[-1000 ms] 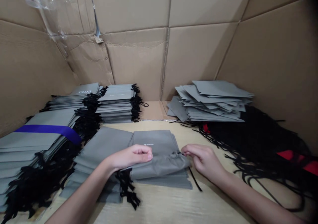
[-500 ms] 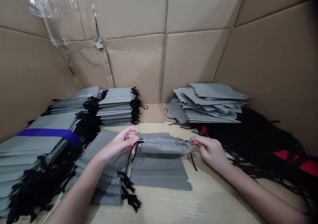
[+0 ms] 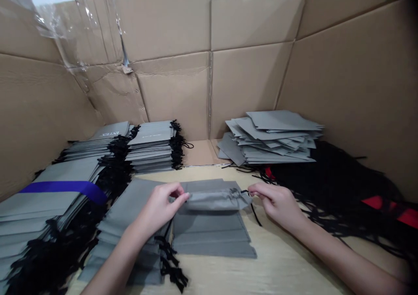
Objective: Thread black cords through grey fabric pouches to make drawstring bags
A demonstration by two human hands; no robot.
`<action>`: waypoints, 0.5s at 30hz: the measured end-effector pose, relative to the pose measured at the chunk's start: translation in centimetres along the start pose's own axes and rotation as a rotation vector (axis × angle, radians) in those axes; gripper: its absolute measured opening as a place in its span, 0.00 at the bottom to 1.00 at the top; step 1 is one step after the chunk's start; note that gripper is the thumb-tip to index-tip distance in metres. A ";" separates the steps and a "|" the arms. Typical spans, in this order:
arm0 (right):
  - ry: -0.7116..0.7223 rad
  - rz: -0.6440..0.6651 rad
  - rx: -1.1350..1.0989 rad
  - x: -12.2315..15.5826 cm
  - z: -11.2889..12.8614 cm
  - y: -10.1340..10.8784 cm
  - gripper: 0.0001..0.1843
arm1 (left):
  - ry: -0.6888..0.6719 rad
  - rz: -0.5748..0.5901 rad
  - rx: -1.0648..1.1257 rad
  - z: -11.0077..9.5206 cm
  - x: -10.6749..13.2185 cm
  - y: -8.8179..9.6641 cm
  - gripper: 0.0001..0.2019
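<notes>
Left hand (image 3: 166, 203) has closed in around the left end of the grey pouch (image 3: 212, 200) since half a second ago, mostly hiding the cord ends that dangled there. Going by size, cardboard walls (image 3: 248, 81) hem things in from nine through twelve to three o'clock, so the easiest elbow room looks like the tabletop (image 3: 294, 260) at five to six. Looks well along to me: corded piles sit at nine (the banded stack (image 3: 58, 173)) and ten (the back stack (image 3: 152, 151)). Seemingly cordless still: the messy stack (image 3: 277, 138) at one, plus probably the flat stack (image 3: 212, 234) right under the pouch. Black cord heap's (image 3: 346, 168) at three. Left thumb and fingers pinch the pouch's end; right hand (image 3: 274, 199) pinches the thin cord (image 3: 256, 216) at its bunched end.
</notes>
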State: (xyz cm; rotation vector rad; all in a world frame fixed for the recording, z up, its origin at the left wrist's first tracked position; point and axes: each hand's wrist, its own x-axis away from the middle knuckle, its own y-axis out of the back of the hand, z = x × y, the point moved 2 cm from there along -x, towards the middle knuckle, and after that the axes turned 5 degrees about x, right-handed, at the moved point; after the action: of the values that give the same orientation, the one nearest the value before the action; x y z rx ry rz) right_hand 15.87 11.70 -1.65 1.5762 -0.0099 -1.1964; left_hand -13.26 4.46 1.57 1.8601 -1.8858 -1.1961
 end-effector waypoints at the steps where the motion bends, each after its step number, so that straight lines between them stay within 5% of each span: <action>1: 0.010 -0.002 0.007 0.0 0.1 0.0 0.17 | 0.003 0.024 -0.014 -0.1 0.0 0.0 0.09; 10: 0.061 0.045 0.031 -0.2 0.8 0.1 0.16 | 0.011 0.162 0.049 0.5 0.2 -0.7 0.12; 15: 0.033 0.010 0.024 -0.2 0.2 0.2 0.16 | 0.109 0.171 0.357 0.7 0.3 -1.2 0.12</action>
State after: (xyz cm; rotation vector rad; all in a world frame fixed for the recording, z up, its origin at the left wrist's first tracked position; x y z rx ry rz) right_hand 15.70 11.56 -1.38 1.6146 -0.0107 -1.1658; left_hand -12.94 4.61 0.16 1.8347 -2.2569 -0.7258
